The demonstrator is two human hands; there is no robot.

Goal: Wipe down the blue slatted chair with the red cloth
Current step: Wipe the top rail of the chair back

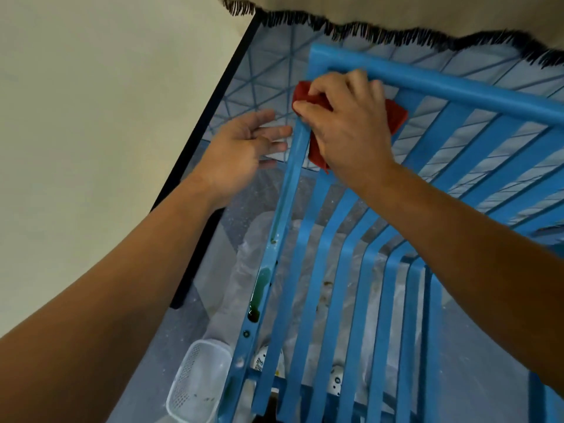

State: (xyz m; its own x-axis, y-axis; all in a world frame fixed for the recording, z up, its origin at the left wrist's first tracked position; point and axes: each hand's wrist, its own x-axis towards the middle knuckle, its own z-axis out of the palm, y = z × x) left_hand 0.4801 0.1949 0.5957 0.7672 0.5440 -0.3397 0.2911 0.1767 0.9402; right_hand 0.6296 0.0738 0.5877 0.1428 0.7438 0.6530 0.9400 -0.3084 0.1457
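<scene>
The blue slatted chair [351,270] fills the middle and right of the view, its top rail running across the upper right. My right hand [348,123] presses the red cloth [396,116] against the slats at the chair's upper left corner, just under the top rail. My left hand [244,145] hovers beside the chair's left side rail with fingers spread, holding nothing. A dark green liquid stain [259,288] runs down that left rail, lower in the view.
A white perforated plastic basket [198,383] stands on the floor at the lower left of the chair. White plastic sheeting [259,239] lies under the slats. A cream wall [91,117] with a black skirting strip [207,141] closes the left side. Fringed fabric [396,29] hangs above.
</scene>
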